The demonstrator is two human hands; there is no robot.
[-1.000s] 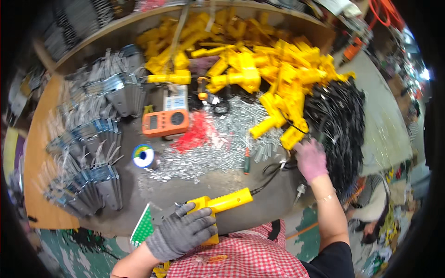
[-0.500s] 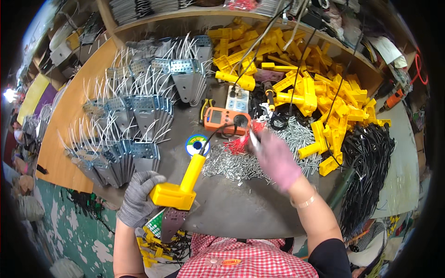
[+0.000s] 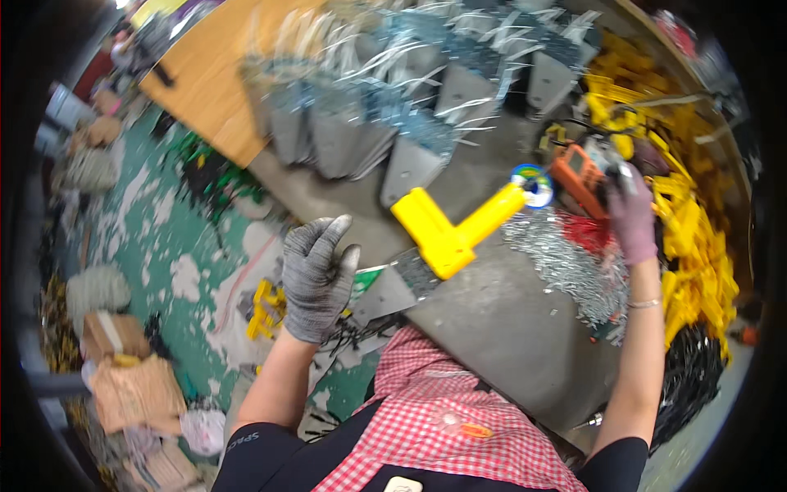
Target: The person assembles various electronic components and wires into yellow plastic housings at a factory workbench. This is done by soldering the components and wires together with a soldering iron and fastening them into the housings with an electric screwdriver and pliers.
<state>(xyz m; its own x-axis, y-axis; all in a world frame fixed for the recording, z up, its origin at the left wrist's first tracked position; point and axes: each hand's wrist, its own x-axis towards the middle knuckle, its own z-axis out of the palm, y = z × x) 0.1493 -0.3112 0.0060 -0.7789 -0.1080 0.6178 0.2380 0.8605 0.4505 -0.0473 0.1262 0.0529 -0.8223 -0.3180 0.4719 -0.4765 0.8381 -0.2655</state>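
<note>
Yellow L-shaped plastic part (image 3: pixel 453 229) lies near the front-left edge of the grey worktable (image 3: pixel 500 312), its long arm running up and to the right toward a small roll of tape (image 3: pixel 534 184), its short, thick leg pointing up and to the left. It seems to rest on the table rather than hang in the air, though motion blur makes this hard to confirm.

Just left of it, beyond the table edge and not touching it, the left hand (image 3: pixel 316 277) in a grey knit glove is raised with its back to the camera, fingers loosely spread and slightly curled, holding nothing.

The right hand (image 3: pixel 631 215), in a pinkish glove, reaches far forward with the arm straight; its fingers curl around something at the orange handheld meter (image 3: pixel 579 174), but what they grip cannot be told.

A green and white label or card (image 3: pixel 366 281) sticks out at the table edge beside a grey metal plate (image 3: pixel 400 287). Brown cardboard boxes (image 3: pixel 135 385) sit on the green floor at lower left. Yellow parts (image 3: pixel 697 230) pile up on the right, beside silvery small parts (image 3: pixel 566 262).
</note>
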